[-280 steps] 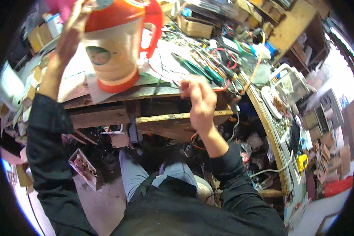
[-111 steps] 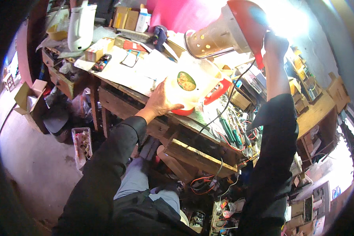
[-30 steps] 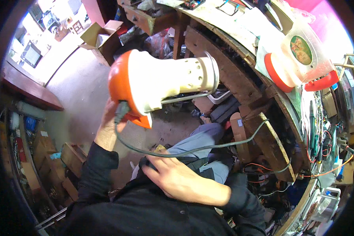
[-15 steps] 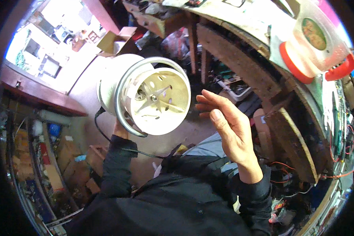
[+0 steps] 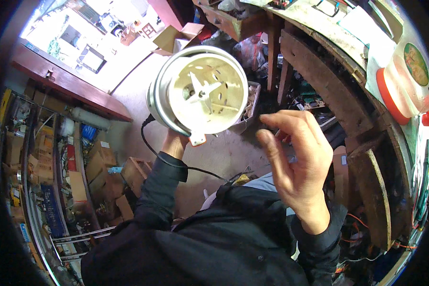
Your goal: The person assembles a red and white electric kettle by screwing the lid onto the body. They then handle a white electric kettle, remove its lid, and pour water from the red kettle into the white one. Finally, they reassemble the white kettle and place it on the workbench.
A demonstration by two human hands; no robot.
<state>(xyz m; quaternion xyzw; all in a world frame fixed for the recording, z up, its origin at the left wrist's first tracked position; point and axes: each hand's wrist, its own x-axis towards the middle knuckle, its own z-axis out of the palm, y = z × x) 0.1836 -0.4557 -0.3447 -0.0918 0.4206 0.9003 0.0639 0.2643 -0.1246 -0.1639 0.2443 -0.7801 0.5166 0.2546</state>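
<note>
My left hand (image 5: 174, 143) holds up a round cream-white electric appliance (image 5: 233, 112) from below; its fingers are mostly hidden behind the housing. The appliance's open cup is turned toward me. Inside sits a four-armed, star-shaped metal blade (image 5: 202, 94), and holes run along the cup's wall. A metal ring goes round the body. A small white tab with an orange edge (image 5: 197, 139) shows at the lower rim. From the body a black cord (image 5: 152, 151) hangs toward my lap. My right hand (image 5: 300, 157) hovers to the right, fingers bent, thumb apart, touching nothing.
A cluttered workbench (image 5: 348, 45) curves along the right, bearing a clear plastic jar with a red rim (image 5: 394, 102). Shelves packed with boxes (image 5: 45, 157) stand at left. An open cardboard box (image 5: 169, 43) lies near the doorway. A wooden board (image 5: 372, 190) leans below the bench.
In the picture the appliance has shifted right and up, and its tilt has changed so the small tab shows. My right hand has moved slightly right, its fingers more bent. The whole view has swung.
</note>
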